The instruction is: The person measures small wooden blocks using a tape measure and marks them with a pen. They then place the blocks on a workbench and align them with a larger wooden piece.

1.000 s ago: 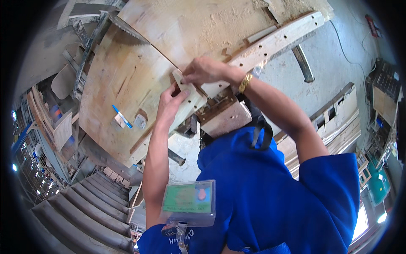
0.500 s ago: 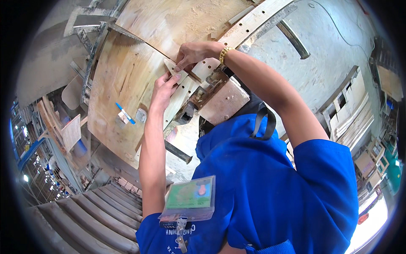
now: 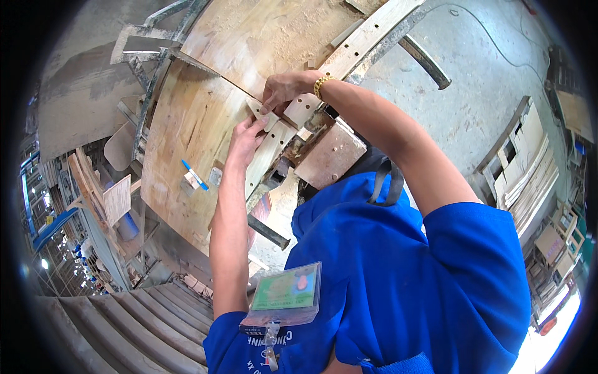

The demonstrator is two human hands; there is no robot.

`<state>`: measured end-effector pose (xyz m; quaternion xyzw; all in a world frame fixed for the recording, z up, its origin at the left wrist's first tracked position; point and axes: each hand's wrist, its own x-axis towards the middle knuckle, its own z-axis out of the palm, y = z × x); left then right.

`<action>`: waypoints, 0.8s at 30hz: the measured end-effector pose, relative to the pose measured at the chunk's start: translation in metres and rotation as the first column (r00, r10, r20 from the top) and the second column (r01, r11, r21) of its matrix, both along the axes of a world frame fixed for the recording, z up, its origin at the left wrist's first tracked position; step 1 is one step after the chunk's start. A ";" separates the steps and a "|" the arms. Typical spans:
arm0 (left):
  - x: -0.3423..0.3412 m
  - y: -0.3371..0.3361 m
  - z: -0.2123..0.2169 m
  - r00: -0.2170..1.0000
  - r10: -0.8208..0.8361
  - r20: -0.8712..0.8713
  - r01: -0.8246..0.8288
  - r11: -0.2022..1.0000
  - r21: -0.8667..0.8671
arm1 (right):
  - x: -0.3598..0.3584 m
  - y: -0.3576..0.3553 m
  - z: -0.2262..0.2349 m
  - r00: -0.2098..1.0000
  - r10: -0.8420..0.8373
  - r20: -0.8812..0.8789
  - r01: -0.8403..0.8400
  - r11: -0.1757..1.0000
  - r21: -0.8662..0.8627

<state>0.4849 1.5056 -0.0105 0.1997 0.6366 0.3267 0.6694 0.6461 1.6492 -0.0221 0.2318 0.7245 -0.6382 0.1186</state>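
Over the edge of a large wooden tabletop (image 3: 180,118), both hands meet at a small pale wood piece (image 3: 256,107). My left hand (image 3: 244,144) pinches its near end between thumb and fingers. From the far side my right hand (image 3: 288,88) closes on the same piece with bent fingers, partly hiding it. The piece lies against a pale wooden strip with drilled holes (image 3: 269,149), which runs along the table edge. Beyond a narrow gap, another drilled wooden strip (image 3: 356,51) continues up and right. A gold bracelet (image 3: 320,86) is on my right wrist.
A blue pen (image 3: 195,175) lies on the tabletop left of my left forearm, near a small wood block (image 3: 190,181). Sawdust covers the far board. A dusty block (image 3: 330,156) stands close to my body. Metal legs (image 3: 425,61) jut out; stacked boards (image 3: 526,162) lie at right.
The whole view has shifted slightly. Both hands stay on the small wood piece, with the fingers only slightly moved.
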 end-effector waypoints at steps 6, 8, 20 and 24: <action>0.002 0.001 -0.002 0.999 0.042 -0.026 -0.042 0.999 0.003 | 0.003 0.001 -0.005 0.999 -0.013 -0.040 0.012 1.000 -0.006; 0.000 -0.001 -0.003 0.999 0.044 -0.009 -0.044 0.999 0.000 | 0.003 0.000 -0.003 0.998 -0.015 -0.062 0.015 1.000 -0.014; 0.000 -0.002 -0.001 0.997 0.076 0.003 -0.076 0.997 -0.009 | 0.002 -0.001 -0.003 0.992 -0.071 -0.106 0.071 0.997 -0.010; 0.006 0.001 0.007 0.996 0.084 -0.037 -0.085 0.996 -0.026 | 0.001 0.003 -0.007 0.996 -0.020 -0.081 0.026 0.997 0.077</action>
